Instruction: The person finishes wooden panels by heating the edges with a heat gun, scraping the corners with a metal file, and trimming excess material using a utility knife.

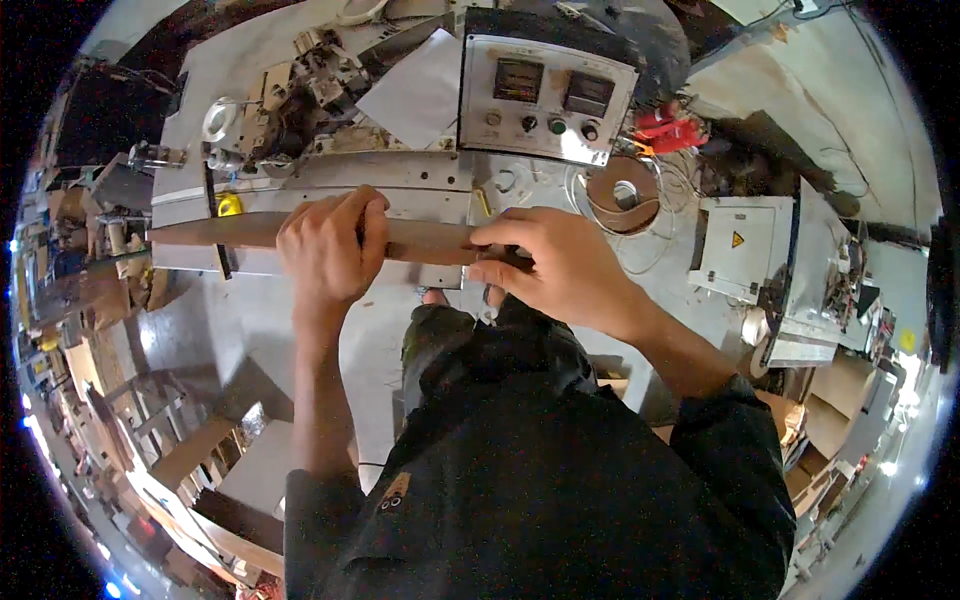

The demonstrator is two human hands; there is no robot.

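Note:
A long, narrow brown board, perhaps wood or cardboard [430, 240], lies crosswise along the front edge of a grey machine table [420, 205]. My left hand [335, 245] is closed over the board's middle, with the fingers curled round it. At the board's right end, my right hand [560, 262] has its thumb and fingertips on either side of that end. The right hand's other fingers are partly hidden. A yellow round piece [230, 205] sits on the table behind the board's left part.
Behind the board stand a metal mechanism [320, 85], a white sheet [415, 92] and a control box with knobs [550, 98]. A brown tape roll [622, 192] lies right of the table, near a white cabinet [742, 250]. Cardboard pieces [255, 480] are at lower left.

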